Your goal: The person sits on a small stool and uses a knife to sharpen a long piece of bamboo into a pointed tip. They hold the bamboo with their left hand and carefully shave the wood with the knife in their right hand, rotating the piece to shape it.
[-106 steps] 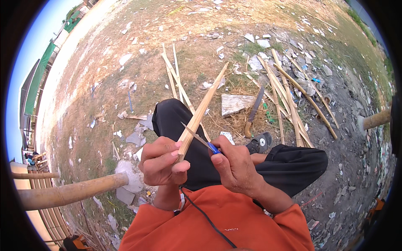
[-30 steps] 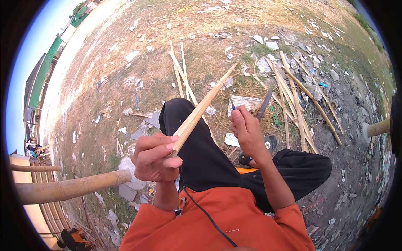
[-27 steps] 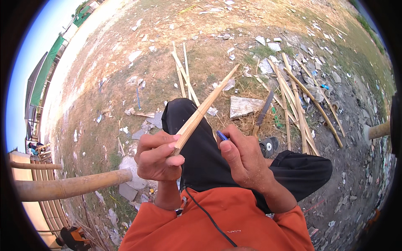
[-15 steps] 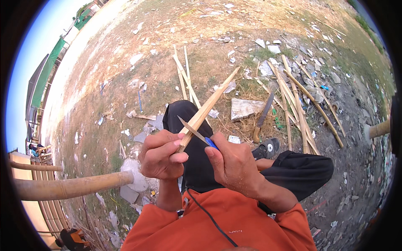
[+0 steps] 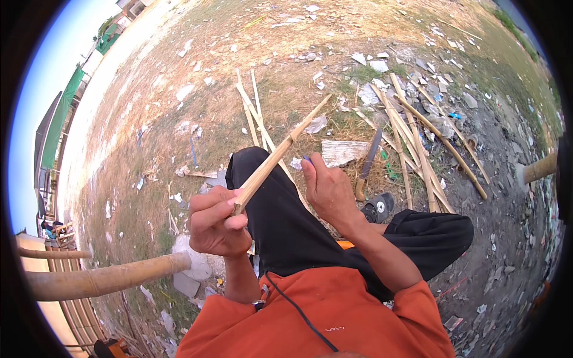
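Observation:
My left hand [image 5: 218,224] pinches the near end of a split bamboo strip [image 5: 268,164] between thumb and fingers. The strip slants up and away to the right across my black-trousered knee. Closed around a small knife [image 5: 307,159], my right hand [image 5: 329,188] is just right of the strip and apart from it. Only a bit of the blue handle shows above the thumb; the blade cannot be made out.
Several bamboo strips [image 5: 427,158] lie in a pile at the right, and a few more [image 5: 250,113] lie ahead. A large knife [image 5: 370,161] with a wooden handle rests near my shoe [image 5: 378,207], beside a flat board [image 5: 344,153]. A thick bamboo pole [image 5: 113,275] stands at the left.
The blade lay across the strip; my right hand has drawn away from it with the knife. The strip has turned in my left hand, which has shifted slightly left and nearer.

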